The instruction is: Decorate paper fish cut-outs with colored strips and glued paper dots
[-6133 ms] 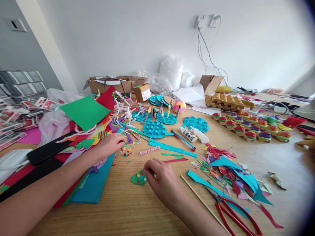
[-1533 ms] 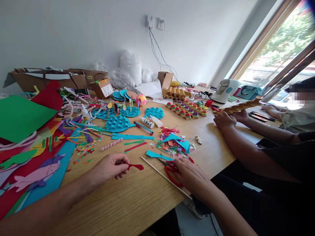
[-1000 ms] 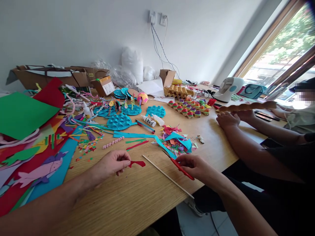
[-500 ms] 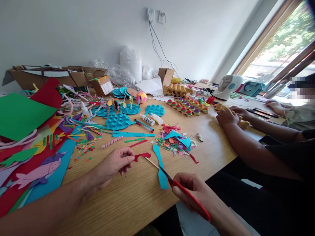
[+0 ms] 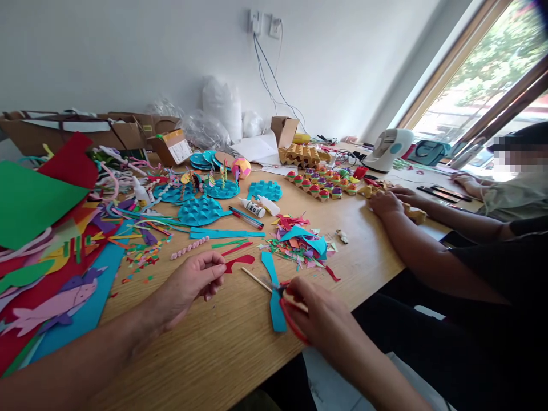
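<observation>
My left hand [image 5: 203, 278] pinches a small cut piece of red paper [image 5: 240, 261] between thumb and fingertips, just over the wooden table. My right hand [image 5: 317, 311] grips red-handled scissors [image 5: 295, 328]. Their dark blades are smeared by motion and point left, across a blue paper strip [image 5: 278, 317]. A thin wooden stick [image 5: 257, 279] reaches from near the red paper towards the blades; its far end is hidden there. Beyond my hands, a narrow red strip [image 5: 237, 249] and a pink twisted pipe cleaner [image 5: 190, 248] rest on the table.
A heap of paper scraps [image 5: 302, 242] spreads beyond the scissors. Glue bottles [image 5: 252, 208], pens [image 5: 246, 217] and blue egg-carton pieces [image 5: 201, 211] stand farther back. Coloured sheets [image 5: 38, 200] cover the left side. At right, a co-worker's hands [image 5: 387, 202] handle a carton piece.
The scissors have swung from lying lengthwise, blades forward, to a more leftward, blurred pose as my right hand turned and moved up-left. My left hand still pinches the red paper. The view has shifted slightly.
</observation>
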### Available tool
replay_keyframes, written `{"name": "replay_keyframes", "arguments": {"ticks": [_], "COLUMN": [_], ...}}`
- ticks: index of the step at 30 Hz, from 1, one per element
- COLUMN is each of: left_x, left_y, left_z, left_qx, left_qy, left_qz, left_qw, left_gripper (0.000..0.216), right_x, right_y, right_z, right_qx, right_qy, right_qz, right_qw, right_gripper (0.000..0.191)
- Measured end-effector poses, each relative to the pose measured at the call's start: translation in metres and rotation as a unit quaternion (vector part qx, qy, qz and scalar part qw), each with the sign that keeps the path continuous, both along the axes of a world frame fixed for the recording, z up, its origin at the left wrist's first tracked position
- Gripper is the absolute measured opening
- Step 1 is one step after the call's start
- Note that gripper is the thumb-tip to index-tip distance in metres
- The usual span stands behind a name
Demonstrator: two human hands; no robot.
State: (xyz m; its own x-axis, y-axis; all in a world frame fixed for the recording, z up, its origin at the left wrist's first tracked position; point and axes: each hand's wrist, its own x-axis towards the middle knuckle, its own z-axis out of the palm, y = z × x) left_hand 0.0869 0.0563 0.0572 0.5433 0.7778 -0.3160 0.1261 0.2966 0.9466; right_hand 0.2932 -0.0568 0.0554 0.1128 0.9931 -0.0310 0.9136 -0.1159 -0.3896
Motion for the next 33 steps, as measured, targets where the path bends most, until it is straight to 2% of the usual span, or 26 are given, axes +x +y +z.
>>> {"name": "replay_keyframes", "arguments": {"ticks": [2,4,9,15,19,22,25,29,33], "left_x": [-0.002,-0.003,-0.004,-0.012,-0.023,-0.034,-0.044,-0.051,-0.053], "left_y": [-0.002,-0.006,-0.011,-0.002,0.008,0.018,0.027,0.033,0.031], "left_z": [0.002,0.003,0.006,0.003,0.006,0.015,0.028,0.037,0.034], "left_qx": [-0.010,-0.023,-0.024,-0.004,0.008,0.039,0.079,0.092,0.088], "left_qy": [-0.006,-0.009,-0.010,-0.010,-0.019,-0.042,-0.061,-0.064,-0.049], "left_qz": [0.004,0.006,0.017,0.037,0.056,0.091,0.125,0.135,0.132], "left_qw": [1.000,1.000,1.000,0.999,0.998,0.994,0.987,0.984,0.986], "left_gripper": [0.028,0.030,0.030,0.025,0.022,0.022,0.023,0.020,0.018], "right_x": [0.006,0.009,-0.007,-0.012,-0.001,0.004,0.002,0.001,0.020], "right_y": [0.011,0.024,0.047,0.054,0.059,0.059,0.053,0.046,0.054], "right_z": [-0.002,-0.004,-0.009,-0.018,-0.014,-0.006,-0.004,-0.014,-0.022], "right_qx": [0.000,-0.029,-0.050,-0.053,-0.073,-0.064,-0.032,-0.003,-0.008], "right_qy": [-0.059,-0.096,-0.148,-0.161,-0.164,-0.186,-0.170,-0.123,-0.162], "right_qz": [-0.055,-0.079,-0.052,-0.018,-0.034,-0.063,-0.031,0.043,0.032], "right_qw": [0.997,0.992,0.986,0.985,0.983,0.978,0.984,0.991,0.986], "right_gripper": [0.008,0.012,0.016,0.015,0.011,0.010,0.007,0.007,0.009]}}
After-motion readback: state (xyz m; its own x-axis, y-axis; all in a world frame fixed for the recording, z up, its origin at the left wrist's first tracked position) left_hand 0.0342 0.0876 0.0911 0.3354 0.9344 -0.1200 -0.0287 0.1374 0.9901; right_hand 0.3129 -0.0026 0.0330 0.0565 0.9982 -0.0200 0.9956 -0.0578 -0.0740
